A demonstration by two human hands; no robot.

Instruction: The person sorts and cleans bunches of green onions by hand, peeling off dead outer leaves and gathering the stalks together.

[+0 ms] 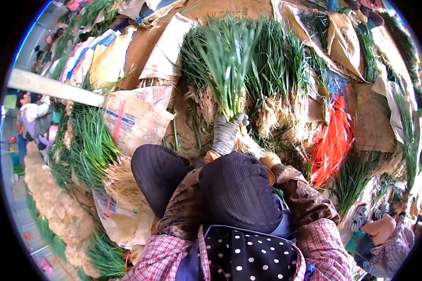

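My left hand, in a grey striped glove, is closed around a bunch of green onions just above the roots. Their leaves fan upward and blur slightly at the tips. Pale roots hang below the grip, beside my raised knee. My right hand, in a yellowish glove, is close to those roots. The knee hides most of it, so its fingers do not show. Behind the held bunch lie more green onions in a row, roots toward me.
Red plastic strips lie in a heap at right. Tied green onions rest on sacking at left, near a printed sack. A pale beam crosses the upper left. Another person's legs show at lower right.
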